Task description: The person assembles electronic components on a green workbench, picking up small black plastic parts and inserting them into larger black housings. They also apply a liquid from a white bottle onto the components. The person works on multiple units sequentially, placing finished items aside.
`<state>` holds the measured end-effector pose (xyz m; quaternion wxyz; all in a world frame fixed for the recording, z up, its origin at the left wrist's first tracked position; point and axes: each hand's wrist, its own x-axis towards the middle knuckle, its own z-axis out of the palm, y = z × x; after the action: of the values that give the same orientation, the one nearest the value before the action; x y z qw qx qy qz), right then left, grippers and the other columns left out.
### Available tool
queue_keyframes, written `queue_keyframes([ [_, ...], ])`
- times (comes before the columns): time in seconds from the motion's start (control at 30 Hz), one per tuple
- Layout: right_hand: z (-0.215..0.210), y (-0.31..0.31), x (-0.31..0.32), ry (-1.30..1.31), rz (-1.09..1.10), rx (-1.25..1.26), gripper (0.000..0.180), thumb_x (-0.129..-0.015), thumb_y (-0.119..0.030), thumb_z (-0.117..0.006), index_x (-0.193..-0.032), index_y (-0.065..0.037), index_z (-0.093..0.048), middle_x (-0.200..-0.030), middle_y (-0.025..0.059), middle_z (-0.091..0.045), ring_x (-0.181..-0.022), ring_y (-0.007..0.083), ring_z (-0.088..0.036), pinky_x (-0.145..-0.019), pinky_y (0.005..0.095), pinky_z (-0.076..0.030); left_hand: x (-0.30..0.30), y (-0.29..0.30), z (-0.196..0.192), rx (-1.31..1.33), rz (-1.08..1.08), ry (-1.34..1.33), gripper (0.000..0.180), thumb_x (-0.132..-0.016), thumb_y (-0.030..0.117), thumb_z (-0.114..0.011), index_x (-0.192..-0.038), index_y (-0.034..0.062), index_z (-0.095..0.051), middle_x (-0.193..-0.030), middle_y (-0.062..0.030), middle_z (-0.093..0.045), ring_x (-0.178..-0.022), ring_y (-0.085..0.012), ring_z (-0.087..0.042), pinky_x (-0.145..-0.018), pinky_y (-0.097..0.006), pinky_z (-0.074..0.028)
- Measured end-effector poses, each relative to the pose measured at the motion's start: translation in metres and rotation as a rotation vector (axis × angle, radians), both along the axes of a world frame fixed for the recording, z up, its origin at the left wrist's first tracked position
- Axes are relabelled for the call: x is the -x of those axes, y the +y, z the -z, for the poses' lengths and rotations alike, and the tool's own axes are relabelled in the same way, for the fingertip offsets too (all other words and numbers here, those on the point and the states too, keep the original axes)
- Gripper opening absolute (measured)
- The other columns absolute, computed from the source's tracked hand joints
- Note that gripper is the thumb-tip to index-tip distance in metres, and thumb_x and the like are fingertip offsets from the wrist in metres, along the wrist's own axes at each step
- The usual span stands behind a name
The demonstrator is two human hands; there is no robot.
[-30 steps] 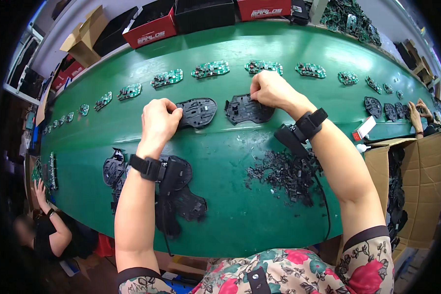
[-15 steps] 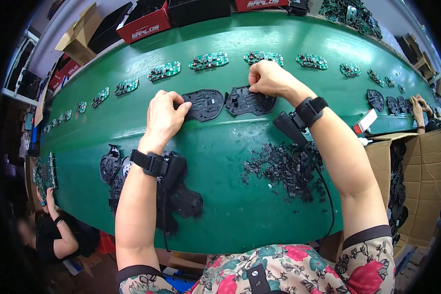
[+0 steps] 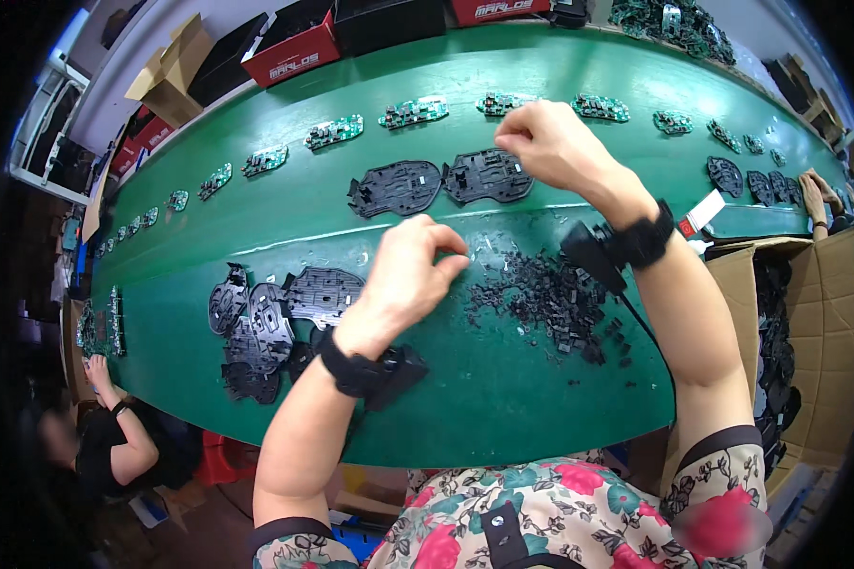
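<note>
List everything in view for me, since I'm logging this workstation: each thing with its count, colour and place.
conveyor belt: one, green, running across the view
black plastic base plates: two, side by side mid-belt
stacked base plates: a pile, black, near left of belt
small plastic parts: loose heap, black, near right of belt
circuit boards: a row, green, along far side of belt
boxes: several, red, black and brown, beyond belt
cardboard bin: brown, right edge
co-worker's hand: lower left
left hand: over belt by the heap, black wristband
right hand: raised above right plate, fingers pinched, black wristband
</note>
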<state>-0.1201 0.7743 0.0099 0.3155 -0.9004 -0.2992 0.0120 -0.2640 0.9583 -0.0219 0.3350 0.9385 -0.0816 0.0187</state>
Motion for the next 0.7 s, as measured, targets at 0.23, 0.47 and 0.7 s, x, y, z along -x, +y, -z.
queue_keyframes([
  [0.23,-0.011,-0.036,0.073,-0.092,0.035,-0.172,0.015,-0.082,-0.014,-0.065,-0.083,0.0,-0.07,-0.08,0.0196,-0.064,-0.08,0.0372,-0.062,-0.074,0.0438,-0.049,-0.001,-0.019,0.02,-0.016,0.059,-0.047,0.01,-0.073,0.006,-0.072,-0.081,0.0028,-0.067,-0.077,-0.0096,-0.055,-0.074,-0.0251,-0.057,-0.068,-0.036,-0.047],
  [0.47,0.008,-0.037,0.093,-0.018,-0.013,-0.194,0.013,-0.08,-0.013,-0.065,-0.08,-0.001,-0.069,-0.081,0.0185,-0.064,-0.082,0.0362,-0.062,-0.075,0.0435,-0.049,0.005,-0.022,0.022,-0.103,0.089,-0.195,0.011,-0.075,0.002,-0.068,-0.082,0.0037,-0.061,-0.08,-0.0117,-0.055,-0.082,-0.0306,-0.055,-0.073,-0.04,-0.046],
  [0.7,0.005,-0.008,0.103,0.243,-0.14,-0.227,0.018,-0.08,-0.014,-0.065,-0.083,0.003,-0.067,-0.078,0.0208,-0.065,-0.075,0.0364,-0.065,-0.068,0.0416,-0.051,0.014,-0.008,0.004,0.164,0.061,-0.223,0.011,-0.081,0.004,-0.069,-0.087,0.0018,-0.06,-0.082,-0.0112,-0.059,-0.073,-0.0236,-0.059,-0.066,-0.034,-0.048],
])
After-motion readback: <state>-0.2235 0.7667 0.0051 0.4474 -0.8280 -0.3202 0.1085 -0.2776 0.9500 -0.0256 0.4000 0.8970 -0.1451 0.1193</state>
